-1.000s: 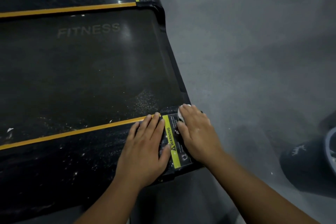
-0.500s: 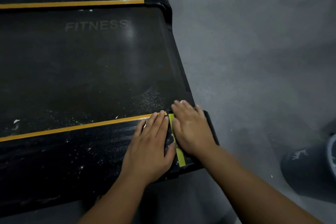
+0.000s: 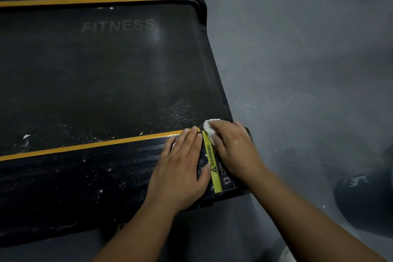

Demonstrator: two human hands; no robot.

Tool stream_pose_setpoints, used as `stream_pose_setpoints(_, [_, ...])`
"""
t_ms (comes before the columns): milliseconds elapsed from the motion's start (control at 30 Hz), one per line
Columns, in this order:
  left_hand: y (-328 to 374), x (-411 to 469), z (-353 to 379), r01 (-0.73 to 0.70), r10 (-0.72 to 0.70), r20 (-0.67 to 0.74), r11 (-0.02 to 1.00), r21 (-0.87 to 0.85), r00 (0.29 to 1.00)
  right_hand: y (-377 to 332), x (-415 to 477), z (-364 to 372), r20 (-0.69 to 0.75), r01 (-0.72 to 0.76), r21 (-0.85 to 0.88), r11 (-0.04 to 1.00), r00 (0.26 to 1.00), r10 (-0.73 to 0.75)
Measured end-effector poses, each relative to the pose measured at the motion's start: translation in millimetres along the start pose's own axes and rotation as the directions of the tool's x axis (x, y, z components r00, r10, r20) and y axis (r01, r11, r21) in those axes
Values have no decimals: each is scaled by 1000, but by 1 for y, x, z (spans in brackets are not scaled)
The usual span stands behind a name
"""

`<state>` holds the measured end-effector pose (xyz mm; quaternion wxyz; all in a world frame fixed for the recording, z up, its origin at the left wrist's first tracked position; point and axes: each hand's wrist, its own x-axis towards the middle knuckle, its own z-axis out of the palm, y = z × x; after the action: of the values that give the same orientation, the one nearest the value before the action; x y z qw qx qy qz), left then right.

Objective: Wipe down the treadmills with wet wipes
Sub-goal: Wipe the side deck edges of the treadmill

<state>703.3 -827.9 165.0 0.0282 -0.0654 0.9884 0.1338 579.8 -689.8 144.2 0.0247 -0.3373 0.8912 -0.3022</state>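
A black treadmill with a dusty belt [image 3: 106, 74] marked FITNESS fills the left of the view. My right hand [image 3: 234, 149] lies over a crumpled white wet wipe [image 3: 209, 126] and presses it onto the near rail's end corner; only the wipe's edge shows past my fingertips. My left hand [image 3: 180, 168] rests flat on the near side rail, fingers straight, just left of the yellow WARNING label [image 3: 214, 168]. White specks dot the near rail [image 3: 85, 172] and the belt's edge.
An orange stripe [image 3: 95, 144] runs along the near rail and another along the far rail [image 3: 85, 0]. Grey floor [image 3: 297, 70] lies to the right of the treadmill. A dark rounded object [image 3: 365, 193] sits on the floor at the lower right.
My right hand slid right and a little away with the wipe, uncovering the WARNING label it hid half a second ago. My left hand stayed flat on the rail.
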Motion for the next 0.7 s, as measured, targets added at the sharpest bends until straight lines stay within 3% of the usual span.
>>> stream_pose_setpoints(133, [0, 1, 2, 0, 0, 5, 1000, 3, 1000, -5, 19, 3, -76, 0, -27, 1000, 997, -2])
stream_pose_setpoints(233, [0, 1, 1, 13, -13, 4, 1000, -6, 1000, -27, 15, 12, -17, 59, 14, 998, 998, -59])
stream_pose_setpoints(300, [0, 1, 0, 13, -13, -3, 1000, -14, 1000, -13, 2, 5, 3, 57, -68, 996, 998, -57])
stream_pose_setpoints(433, [-1, 1, 3, 6, -6, -13, 1000, -1, 1000, 9, -12, -6, 53, -177, -256, 950, 979, 197])
stream_pose_setpoints(600, [0, 1, 2, 7, -7, -9, 1000, 11, 1000, -20, -57, 4, 137, 57, -357, 932, 991, -8])
stream_pose_setpoints(700, [1, 0, 1, 16, -16, -11, 1000, 18, 1000, -1, -90, -12, 122, 43, -321, 946, 992, -4])
